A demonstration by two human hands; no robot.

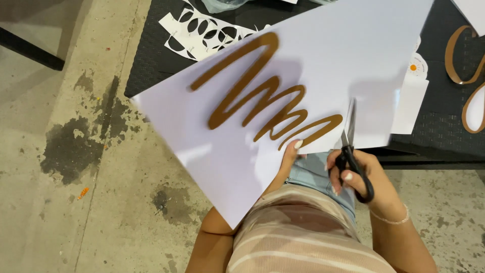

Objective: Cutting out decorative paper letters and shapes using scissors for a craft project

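**White sheet under the scissors**

White card is filling most of our view: we are holding a large white sheet [227, 146] with brown looping lettering [262, 96] printed across it, out over our lap and the near edge of the dark table [151, 55]. Our left hand [289, 156] is closed on the sheet's near edge, thumb on top, the other fingers hidden beneath. Our right hand [361, 177] is wrapped through the black handles of the scissors [349, 141], whose blades are lying nearly closed, pointing up into the sheet just beside the end of the lettering.

We are judging the sheet to be light and fairly stiff, since it is staying flat with only one edge held, though it would crease easily. Gripping close to the cut line looks best for keeping it steady.

On the table's far edge a punched white sheet with oval holes [202, 30] is lying, and a brown cut-out letter [465, 65] is sitting near the right edge.
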